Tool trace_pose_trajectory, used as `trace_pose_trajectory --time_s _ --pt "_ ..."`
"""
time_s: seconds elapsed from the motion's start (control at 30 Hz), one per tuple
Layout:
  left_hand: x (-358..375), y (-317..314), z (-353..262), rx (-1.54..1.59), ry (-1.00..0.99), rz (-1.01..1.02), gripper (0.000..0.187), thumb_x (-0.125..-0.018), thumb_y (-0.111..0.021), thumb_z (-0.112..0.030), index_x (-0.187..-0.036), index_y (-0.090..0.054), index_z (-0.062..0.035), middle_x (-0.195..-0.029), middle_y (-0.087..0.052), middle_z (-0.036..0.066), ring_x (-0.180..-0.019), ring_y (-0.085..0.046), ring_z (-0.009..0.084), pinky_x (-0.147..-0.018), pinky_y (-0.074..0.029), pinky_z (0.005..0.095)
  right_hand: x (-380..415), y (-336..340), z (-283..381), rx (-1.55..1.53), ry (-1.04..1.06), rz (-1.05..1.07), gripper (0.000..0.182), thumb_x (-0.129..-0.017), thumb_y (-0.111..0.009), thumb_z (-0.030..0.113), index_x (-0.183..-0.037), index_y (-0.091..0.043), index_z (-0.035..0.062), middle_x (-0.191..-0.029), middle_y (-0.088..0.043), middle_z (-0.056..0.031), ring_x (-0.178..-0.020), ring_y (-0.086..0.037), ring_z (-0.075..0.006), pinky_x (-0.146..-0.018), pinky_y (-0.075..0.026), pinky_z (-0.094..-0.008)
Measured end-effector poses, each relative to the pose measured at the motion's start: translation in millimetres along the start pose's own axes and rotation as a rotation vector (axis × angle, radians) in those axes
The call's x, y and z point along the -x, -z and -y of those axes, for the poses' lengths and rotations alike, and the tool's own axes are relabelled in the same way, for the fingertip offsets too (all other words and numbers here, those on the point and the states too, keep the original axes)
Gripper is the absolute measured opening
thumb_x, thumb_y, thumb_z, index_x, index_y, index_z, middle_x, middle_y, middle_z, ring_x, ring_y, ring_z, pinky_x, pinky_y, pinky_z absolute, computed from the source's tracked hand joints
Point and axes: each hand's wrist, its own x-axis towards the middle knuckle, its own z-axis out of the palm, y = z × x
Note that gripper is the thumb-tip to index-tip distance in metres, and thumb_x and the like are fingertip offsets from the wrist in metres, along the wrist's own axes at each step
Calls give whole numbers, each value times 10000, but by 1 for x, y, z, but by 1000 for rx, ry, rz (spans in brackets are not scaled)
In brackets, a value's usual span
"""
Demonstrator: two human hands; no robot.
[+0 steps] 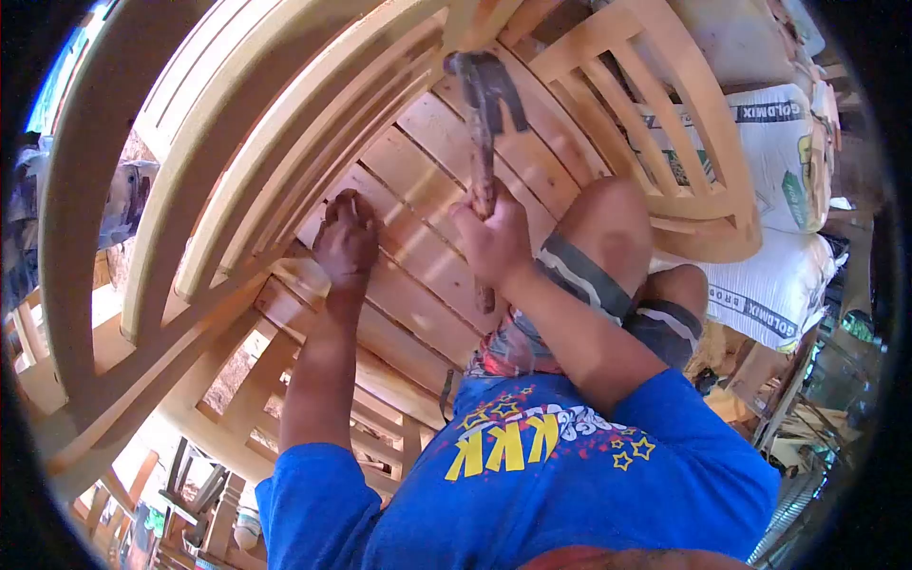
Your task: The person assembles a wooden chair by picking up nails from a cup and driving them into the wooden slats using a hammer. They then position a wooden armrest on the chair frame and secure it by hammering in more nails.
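My right hand (494,233) is wrapped round the wooden handle of a hammer (483,104), whose dark metal head points up and away from me over the slats. My left hand (347,237) rests at the left edge of the slatted wooden seat (418,275), close to the curved backrest slats (313,133). Its fingers are pressed together, and what they hold, if anything, is too small to make out.
On the right stands a slatted wooden armrest (703,123), with white printed sacks (784,161) behind it. Another slatted side (228,380) is at the lower left. My bent knees are at the seat's right side.
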Motion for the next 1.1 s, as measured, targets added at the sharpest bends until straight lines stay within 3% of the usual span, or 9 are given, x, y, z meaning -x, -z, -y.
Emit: trace_pose_trajectory --time_s 0.07,0.17,0.27,0.43,0.63,0.83,0.97,1.03,1.1 --pt "-2 -1 2 10 5 -3 297 -1030 -521 -379 -1227 -623 -182 -1176 -720 161 -973 -720 411 -794 -577 543 2 0 0 -49 103 -24 152 -860 -670 109 -925 -559 28 -719 -558 -59 -647 -534 -157 -644 -481 -336" --pt "-1 -4 2 16 -7 -17 294 -1026 -523 -370 -1235 -621 -186 -1178 -720 155 -978 -720 411 -802 -572 553 -24 -18 -47 47 -7 60 262 -844 -696 174 -963 -577 -27 -811 -666 -220 -795 -693 -394 -754 -546 -469" --pt "-6 4 -1 -4 -21 -16 292 -1030 -511 -362 -1239 -619 -190 -1188 -716 157 -980 -717 415 -812 -568 553 -46 -20 -45 69 -292 116 280 -849 -665 156 -1028 -607 -52 -886 -684 -277 -882 -711 -417 -804 -557 -484" --pt "-2 14 -10 -17 76 98 309 -1030 -496 -380 -1243 -615 -191 -1213 -703 172 -1022 -703 423 -852 -554 558 -27 1 -58 96 -320 253 222 -912 -654 150 -1014 -523 3 -691 -580 -86 -501 -585 -192 -452 -496 -382" --pt "1 2 -5 -38 30 51 361 -1044 -455 -405 -1290 -602 -185 -1235 -683 201 -1058 -684 428 -889 -535 559 34 22 -76 113 -374 363 278 -908 -663 153 -1082 -513 -4 -747 -634 -126 -552 -660 -214 -463 -520 -382" --pt "5 -3 -14 71 86 -26 343 -1042 -515 -374 -1267 -618 -138 -1052 -713 213 -898 -702 406 -799 -535 538 50 44 -82 347 -133 483 437 -844 -724 230 -1131 -497 -9 -991 -700 -280 -988 -693 -462 -835 -545 -524" --pt "14 -77 23 1019 96 231 280 -988 -625 -221 -1206 -668 -50 -879 -700 94 -766 -646 213 -698 -527 339 45 47 -87 364 -145 487 461 -828 -747 238 -1138 -512 -10 -1023 -703 -279 -986 -701 -455 -834 -547 -531" --pt "42 -21 -33 1331 481 734 364 -981 -618 -157 -1320 -616 -23 -954 -693 63 -783 -616 156 -693 -498 272 40 44 -88 353 -140 433 458 -826 -752 223 -1146 -528 -17 -1032 -706 -277 -999 -701 -451 -843 -550 -523" --pt "64 -5 -72 1448 591 823 455 -989 -591 -132 -1422 -531 -8 -1079 -692 87 -831 -618 139 -710 -489 232 36 46 -82 317 -173 370 449 -828 -752 211 -1152 -546 -22 -1038 -709 -274 -1023 -698 -447 -858 -552 -513"
